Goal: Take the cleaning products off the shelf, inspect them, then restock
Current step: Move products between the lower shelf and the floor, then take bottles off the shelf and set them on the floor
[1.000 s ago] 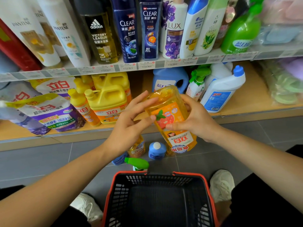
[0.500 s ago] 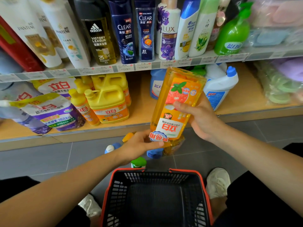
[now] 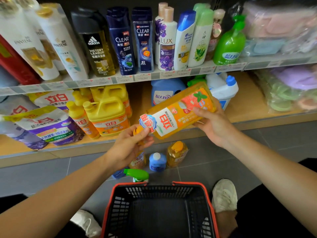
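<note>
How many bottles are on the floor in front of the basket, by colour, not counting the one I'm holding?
Orange bottles: 2
Blue bottles: 2
Green-capped spray bottle: 1
Total: 5

A single head-worn wide-angle camera looks forward and down, close to the lower shelf [image 3: 257, 117]. The red-rimmed basket [image 3: 159, 212] sits directly beneath it. The upper shelf's bottles bow outward at the frame's top.
</note>
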The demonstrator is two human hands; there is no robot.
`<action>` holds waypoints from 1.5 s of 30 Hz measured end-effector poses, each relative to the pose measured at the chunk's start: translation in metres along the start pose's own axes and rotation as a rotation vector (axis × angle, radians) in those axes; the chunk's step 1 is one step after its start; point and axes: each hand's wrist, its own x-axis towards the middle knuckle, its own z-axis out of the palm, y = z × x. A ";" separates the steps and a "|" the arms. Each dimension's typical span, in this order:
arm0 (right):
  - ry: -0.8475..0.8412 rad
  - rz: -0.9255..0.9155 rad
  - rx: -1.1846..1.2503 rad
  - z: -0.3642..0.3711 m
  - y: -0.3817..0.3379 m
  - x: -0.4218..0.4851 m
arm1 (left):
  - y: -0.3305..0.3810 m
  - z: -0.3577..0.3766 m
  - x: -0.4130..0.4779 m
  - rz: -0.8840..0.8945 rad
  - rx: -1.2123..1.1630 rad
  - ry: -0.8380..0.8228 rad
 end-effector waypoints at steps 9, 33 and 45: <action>-0.032 0.278 -0.296 -0.063 0.052 -0.017 | 0.001 0.006 0.010 0.162 0.257 0.061; 0.189 -0.038 -0.975 -0.052 0.045 0.062 | -0.093 0.036 0.060 0.223 1.551 -0.324; -0.003 0.253 -0.323 -0.034 0.029 0.132 | -0.104 0.025 0.077 0.017 1.669 -0.590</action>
